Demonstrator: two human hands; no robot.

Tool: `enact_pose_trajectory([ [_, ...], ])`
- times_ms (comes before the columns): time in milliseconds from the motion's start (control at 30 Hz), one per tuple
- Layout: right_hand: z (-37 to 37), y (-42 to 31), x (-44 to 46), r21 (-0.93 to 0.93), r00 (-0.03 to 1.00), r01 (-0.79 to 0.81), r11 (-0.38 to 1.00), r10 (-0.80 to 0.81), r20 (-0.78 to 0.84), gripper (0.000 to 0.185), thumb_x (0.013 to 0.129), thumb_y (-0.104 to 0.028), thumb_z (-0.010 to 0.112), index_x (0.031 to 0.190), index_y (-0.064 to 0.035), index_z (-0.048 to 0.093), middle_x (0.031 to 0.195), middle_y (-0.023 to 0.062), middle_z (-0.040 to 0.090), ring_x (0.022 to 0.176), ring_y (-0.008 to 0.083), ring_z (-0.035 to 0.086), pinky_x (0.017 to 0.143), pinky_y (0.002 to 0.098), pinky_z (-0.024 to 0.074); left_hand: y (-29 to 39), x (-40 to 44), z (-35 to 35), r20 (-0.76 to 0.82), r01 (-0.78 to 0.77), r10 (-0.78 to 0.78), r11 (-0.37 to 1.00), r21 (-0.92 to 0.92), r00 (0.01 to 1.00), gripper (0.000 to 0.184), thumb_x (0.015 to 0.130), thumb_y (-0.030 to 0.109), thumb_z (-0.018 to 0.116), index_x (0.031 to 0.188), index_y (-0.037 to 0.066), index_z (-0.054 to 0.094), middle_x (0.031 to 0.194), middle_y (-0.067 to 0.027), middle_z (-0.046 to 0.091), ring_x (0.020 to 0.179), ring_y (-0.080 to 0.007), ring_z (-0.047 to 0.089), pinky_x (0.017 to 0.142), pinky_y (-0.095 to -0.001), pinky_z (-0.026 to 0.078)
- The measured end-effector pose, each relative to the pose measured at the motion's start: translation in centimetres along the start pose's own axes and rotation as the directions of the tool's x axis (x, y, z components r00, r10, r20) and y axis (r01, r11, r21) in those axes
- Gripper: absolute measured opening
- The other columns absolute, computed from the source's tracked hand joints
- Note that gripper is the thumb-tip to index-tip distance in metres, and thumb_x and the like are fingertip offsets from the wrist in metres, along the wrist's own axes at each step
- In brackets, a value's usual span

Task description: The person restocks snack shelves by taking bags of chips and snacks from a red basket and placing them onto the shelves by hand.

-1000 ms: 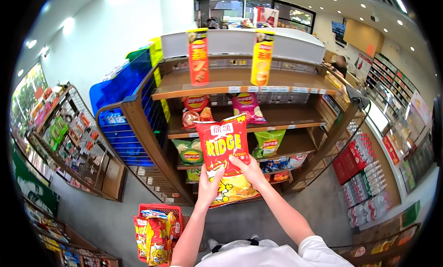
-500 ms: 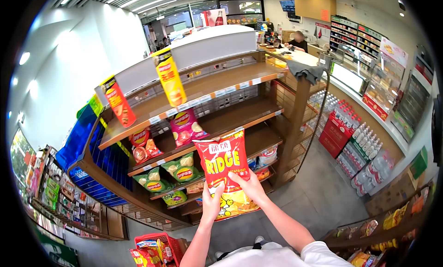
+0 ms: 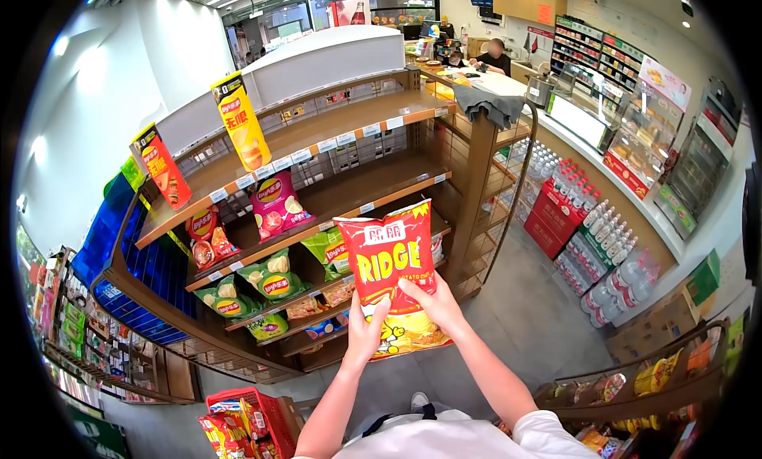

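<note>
A red and yellow bag of potato chips with "RIDGE" on its front is held upright before me. My left hand grips its lower left side, thumb on the front. On the lower right, my right hand is closed on the same bag, thumb also in front; the fingers behind are hidden. Beyond the bag is a brown shelf rack. On its top shelf stand a yellow chip canister and a red chip canister. Lower shelves hold a pink chip bag and green chip bags.
A red basket with several chip bags sits on the floor at lower left. Bottled drinks line the counter at right. A person is behind the counter. Another snack shelf stands at lower right.
The shelf rack and its goods have shifted left in view as my viewpoint turned and moved. Both hands still hold the chip bag, now slightly farther right relative to the rack.
</note>
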State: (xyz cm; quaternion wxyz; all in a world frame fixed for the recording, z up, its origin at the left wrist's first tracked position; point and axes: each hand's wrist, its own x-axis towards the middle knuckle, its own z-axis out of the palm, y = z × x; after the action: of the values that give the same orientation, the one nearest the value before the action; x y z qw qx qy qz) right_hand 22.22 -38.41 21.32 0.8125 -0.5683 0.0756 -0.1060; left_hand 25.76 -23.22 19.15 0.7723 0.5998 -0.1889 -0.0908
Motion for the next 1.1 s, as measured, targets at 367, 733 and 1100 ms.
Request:
enact_pose_trajectory([
  [367, 3.6, -1.0, -1.8, -0.086, 0.996, 0.032, 0.996, -0.024, 0.091, 0.053, 0.081, -0.019, 0.073, 0.123, -0.001, 0.045, 0.116, 0.0102, 0.06, 0.104, 0.0158, 0.059, 0.09, 0.0329, 0.0485, 1.3, -4.1, -6.0, 0.124, -0.032, 0.025, 0.998, 0.048, 0.992, 0.05, 0.087, 0.013, 0.064, 0.128, 0.001, 0.038, 0.115, -0.0102, 0.057, 0.105, -0.0138, 0.055, 0.091, -0.0302, 0.045],
  [733, 8.6, 2.6, -6.7, -0.182, 0.987, 0.158, 0.971, -0.151, 0.052, 0.047, 0.078, -0.015, 0.076, 0.116, -0.0015, 0.051, 0.109, 0.0094, 0.063, 0.097, 0.0152, 0.062, 0.084, 0.0314, 0.0522, 0.3, -9.2, -11.4, 0.196, 0.01, -0.018, 0.999, 0.04, 0.98, 0.06, 0.086, 0.017, 0.067, 0.133, 0.001, 0.034, 0.123, -0.0108, 0.053, 0.113, -0.0161, 0.051, 0.096, -0.0324, 0.042],
  [1100, 10.3, 3.2, -7.0, -0.22, 0.976, 0.217, 0.951, -0.208, 0.062, 0.046, 0.078, -0.016, 0.075, 0.115, -0.0015, 0.051, 0.106, 0.0093, 0.065, 0.094, 0.0149, 0.063, 0.082, 0.0309, 0.053, -0.3, -10.0, -13.3, 0.317, 0.049, -0.076, 0.994, 0.094, 0.945, 0.075, 0.074, 0.006, 0.078, 0.133, 0.002, 0.032, 0.128, -0.0093, 0.049, 0.116, -0.0161, 0.049, 0.099, -0.0337, 0.042],
])
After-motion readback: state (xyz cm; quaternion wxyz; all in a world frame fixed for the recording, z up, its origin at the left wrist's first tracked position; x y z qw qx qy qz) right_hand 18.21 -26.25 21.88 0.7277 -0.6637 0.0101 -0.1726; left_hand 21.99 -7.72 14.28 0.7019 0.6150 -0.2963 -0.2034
